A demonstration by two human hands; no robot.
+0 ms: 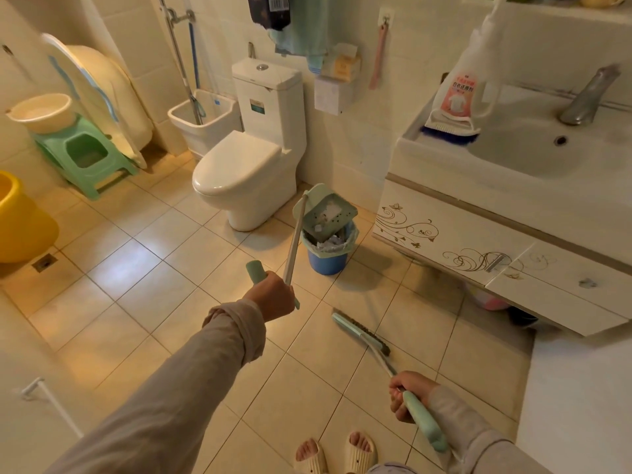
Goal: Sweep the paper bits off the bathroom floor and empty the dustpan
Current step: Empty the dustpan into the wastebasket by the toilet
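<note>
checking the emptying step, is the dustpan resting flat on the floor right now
No, the left hand holds the dustpan up by its long handle, tipped over the blue bin with paper bits visible in both.

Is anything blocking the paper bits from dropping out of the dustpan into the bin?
Nothing visible does. The dustpan is tipped right over the open blue bin, held by the left hand. A few paper bits cling inside the pan.

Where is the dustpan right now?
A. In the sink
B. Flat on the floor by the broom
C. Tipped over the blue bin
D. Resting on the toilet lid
C: the left hand holds the dustpan tilted over the blue bin, paper bits sliding in.
</note>
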